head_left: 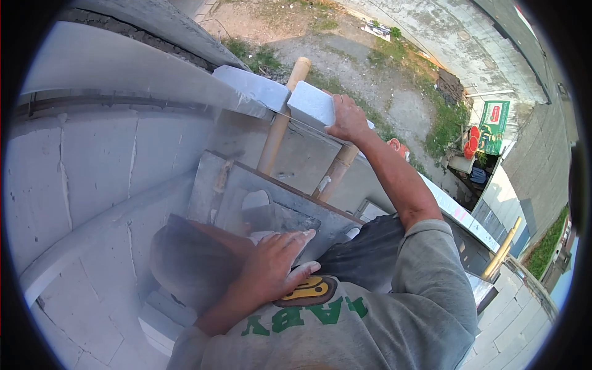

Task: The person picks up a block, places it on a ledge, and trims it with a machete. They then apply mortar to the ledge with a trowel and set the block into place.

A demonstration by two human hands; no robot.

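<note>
My right hand (348, 118) is closed round the right end of a short white block (312, 103) at the top of the wall. Left of this block a bamboo pole (275, 142) rises past the edge, with another pale block (253, 86) beyond it. My left hand (280, 262) is in front of my grey shirt (345, 333), its fingers stretched out and dusty, the thumb apart. Nothing shows in it; its palm is hidden.
A second bamboo pole (336, 172) runs under the wall edge. Below lies a grey board (259, 191) near my dark trousers. A block wall (98, 166) curves along the left. Far below are rough ground (370, 80) and a green sign (494, 126).
</note>
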